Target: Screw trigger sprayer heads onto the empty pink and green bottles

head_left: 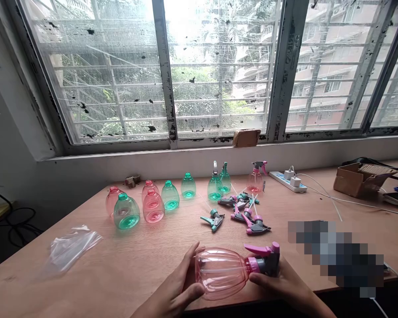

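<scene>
A clear pink spray bottle point(222, 274) lies sideways above the table's front edge, its pink-and-grey trigger head point(265, 260) fitted on the neck and a thin tube inside. My left hand point(182, 282) cups the bottle's base. My right hand point(281, 282) is wrapped around the trigger head, with the thumb near the collar. Beyond them lie loose pink-and-grey trigger heads point(255, 225) in a pile, and a green-and-grey trigger head point(214, 220) beside it. Green bottles point(126, 214) and pink bottles point(153, 207) without heads stand at the left.
Spray bottles with heads, two green point(215, 187) and one pink point(254, 181), stand at the back. A clear plastic bag point(73, 247) lies at the left. A power strip point(288, 181), cables and a cardboard box point(363, 181) are at the right, near a pixelated patch.
</scene>
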A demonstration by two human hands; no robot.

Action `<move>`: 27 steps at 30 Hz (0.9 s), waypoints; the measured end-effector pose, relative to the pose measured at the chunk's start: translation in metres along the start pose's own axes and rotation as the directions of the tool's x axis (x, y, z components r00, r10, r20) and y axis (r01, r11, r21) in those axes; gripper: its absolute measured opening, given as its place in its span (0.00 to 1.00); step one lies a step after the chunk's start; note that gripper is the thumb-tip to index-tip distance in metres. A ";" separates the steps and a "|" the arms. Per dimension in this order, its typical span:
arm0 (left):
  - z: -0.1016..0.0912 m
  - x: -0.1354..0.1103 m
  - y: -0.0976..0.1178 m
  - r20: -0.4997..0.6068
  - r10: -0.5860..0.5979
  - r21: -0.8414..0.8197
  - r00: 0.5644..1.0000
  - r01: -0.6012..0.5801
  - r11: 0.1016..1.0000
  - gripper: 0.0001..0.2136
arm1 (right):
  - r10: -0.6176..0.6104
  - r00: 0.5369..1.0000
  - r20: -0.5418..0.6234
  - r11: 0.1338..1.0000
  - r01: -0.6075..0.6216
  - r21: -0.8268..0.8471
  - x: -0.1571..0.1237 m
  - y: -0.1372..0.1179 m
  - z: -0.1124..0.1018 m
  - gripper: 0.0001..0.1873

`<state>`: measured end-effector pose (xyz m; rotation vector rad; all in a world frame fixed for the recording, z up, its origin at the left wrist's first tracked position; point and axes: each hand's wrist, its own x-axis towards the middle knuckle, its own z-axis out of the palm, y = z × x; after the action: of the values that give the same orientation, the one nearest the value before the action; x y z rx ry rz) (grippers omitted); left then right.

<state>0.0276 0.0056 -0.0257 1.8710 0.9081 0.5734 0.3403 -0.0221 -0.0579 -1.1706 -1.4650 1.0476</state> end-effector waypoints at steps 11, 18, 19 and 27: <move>0.004 0.000 0.002 -0.011 -0.028 0.008 1.000 0.028 1.000 0.49 | -0.004 1.000 -0.004 1.000 0.004 -0.021 0.001 -0.002 0.000 0.29; 0.000 -0.001 0.006 0.020 0.010 -0.046 1.000 -0.009 0.999 0.41 | -0.014 0.999 0.046 0.999 0.015 -0.029 0.001 0.001 -0.002 0.27; 0.000 -0.001 0.005 0.019 -0.003 -0.037 1.000 0.004 0.999 0.41 | -0.015 0.999 0.045 1.000 0.016 -0.018 0.001 0.001 -0.002 0.29; 0.003 0.003 -0.014 0.037 0.086 -0.105 0.996 -0.082 0.991 0.46 | -0.030 0.999 0.030 1.000 0.029 0.010 0.002 0.003 -0.002 0.32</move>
<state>0.0271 0.0100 -0.0393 1.8269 0.7612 0.6191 0.3424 -0.0195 -0.0598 -1.1278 -1.4944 1.0548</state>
